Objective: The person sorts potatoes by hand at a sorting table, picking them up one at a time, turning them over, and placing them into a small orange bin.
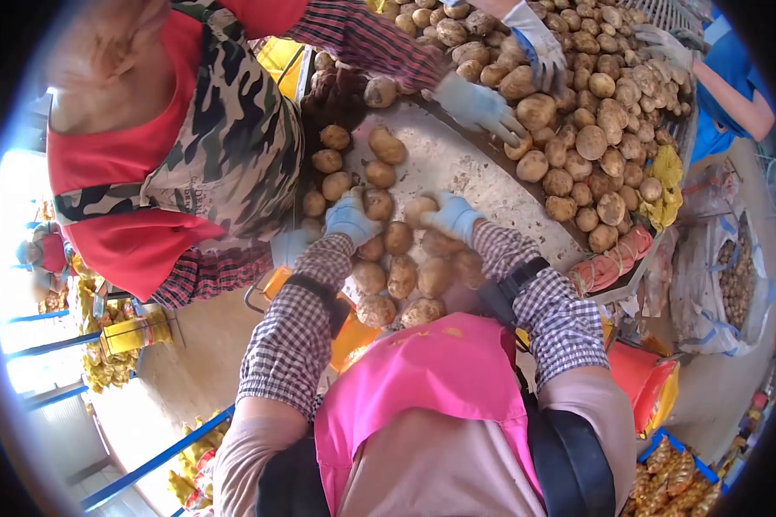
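Pale table [470, 159], left hand [353, 219] on the near part, right hand [452, 215] across from it. 1 blurry potato [418, 211] sits between them, nearer the right, long axis unclear. Honestly can't tell if either's gripping.

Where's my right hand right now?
In the head view, your right hand is just right of centre, against a potato, across from your left hand.
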### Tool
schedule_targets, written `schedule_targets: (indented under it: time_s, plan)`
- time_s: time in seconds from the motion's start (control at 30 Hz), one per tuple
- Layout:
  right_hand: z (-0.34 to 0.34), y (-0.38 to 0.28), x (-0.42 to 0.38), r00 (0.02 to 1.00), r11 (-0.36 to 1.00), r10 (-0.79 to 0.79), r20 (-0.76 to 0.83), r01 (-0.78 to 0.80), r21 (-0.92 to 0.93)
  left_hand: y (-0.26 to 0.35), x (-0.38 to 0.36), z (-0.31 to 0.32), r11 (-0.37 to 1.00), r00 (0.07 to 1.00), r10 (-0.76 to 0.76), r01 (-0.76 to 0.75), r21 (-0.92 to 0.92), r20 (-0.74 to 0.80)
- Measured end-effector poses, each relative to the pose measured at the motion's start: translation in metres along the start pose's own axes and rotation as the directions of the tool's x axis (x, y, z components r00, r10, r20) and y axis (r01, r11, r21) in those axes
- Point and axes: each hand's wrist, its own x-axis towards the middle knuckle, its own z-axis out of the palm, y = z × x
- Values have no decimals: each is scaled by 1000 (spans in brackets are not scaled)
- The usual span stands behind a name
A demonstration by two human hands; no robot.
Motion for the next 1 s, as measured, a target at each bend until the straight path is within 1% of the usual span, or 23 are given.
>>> schedule_targets:
  time_s: [0.03,0.07,0.1,0.17,0.2,0.23,0.27,0.3,0.33,0.4,0.43,0.5,0.53,0.57,0.63,0.67,0.7,0.77,0.83,0.87,0.9,0.97,1.0]
  plan:
    - [-4,3,-2,1000,1000,0,-7,0,-9,-1,3,4,994,1000,18,-20,-110,-25]
    - [-7,8,-6,999,937,33,-16,-25,348,-4,3,9,991,998,17,-25,-132,-64]
    - [-10,16,-10,998,751,63,-14,-38,659,-2,-3,10,990,998,25,-33,-139,-64]
    - [-26,41,-17,993,841,-19,-121,81,534,-2,-21,8,887,986,106,-152,-437,-127]
    - [-29,46,-34,974,935,-83,-210,149,321,-7,-38,14,816,957,210,-284,-504,-200]
    - [-28,52,-47,947,977,-162,-276,193,88,-16,-51,29,816,958,205,-281,-504,-203]
    - [-29,59,-53,949,977,-167,-267,195,83,-26,-60,52,388,974,208,-164,-907,-87]
    - [-27,64,-62,949,985,-165,-268,174,10,-25,-72,57,-166,961,276,58,-984,10]
    - [-21,72,-73,952,988,-151,-266,140,-59,-31,-84,61,-173,962,272,73,-982,24]
    - [-11,71,-78,954,985,-145,-263,164,53,-45,-110,58,-502,689,724,559,-660,33]
    - [-6,55,-80,949,965,-155,-275,206,165,-48,-119,64,-512,694,719,556,-654,27]
    - [5,33,-80,960,955,-122,-253,183,235,-58,-132,73,-616,801,546,584,-529,247]
    - [10,30,-76,952,943,-147,-268,216,252,-66,-132,81,-530,713,695,599,-601,98]
    - [14,30,-73,944,931,-167,-285,246,269,-72,-135,89,-536,717,691,595,-598,94]
    - [23,19,-74,949,914,-172,-262,253,317,-71,-147,83,-595,856,499,452,-664,136]
    - [30,14,-77,951,930,-195,-239,256,263,-70,-156,81,-657,910,409,341,-672,62]
    - [36,6,-83,954,943,-216,-209,259,209,-68,-162,77,-661,913,405,336,-671,57]
    - [49,0,-88,930,938,-306,-205,331,101,-67,-172,71,-238,967,186,-127,-963,-173]
    - [56,-30,-105,939,820,-334,-84,245,-518,-69,-175,71,-202,978,125,-140,-969,-167]
    - [61,-37,-109,930,777,-367,-26,291,-558,-70,-177,73,-96,976,110,-180,-979,-190]
    - [70,-40,-111,929,775,-369,-23,293,-560,-69,-177,76,11,972,100,-217,-976,-215]
    - [95,-47,-115,882,882,-471,2,471,-30,-66,-179,83,77,967,82,-248,-966,-241]
    - [105,-58,-121,886,886,-463,20,462,47,-58,-183,82,208,946,64,-323,-923,-317]
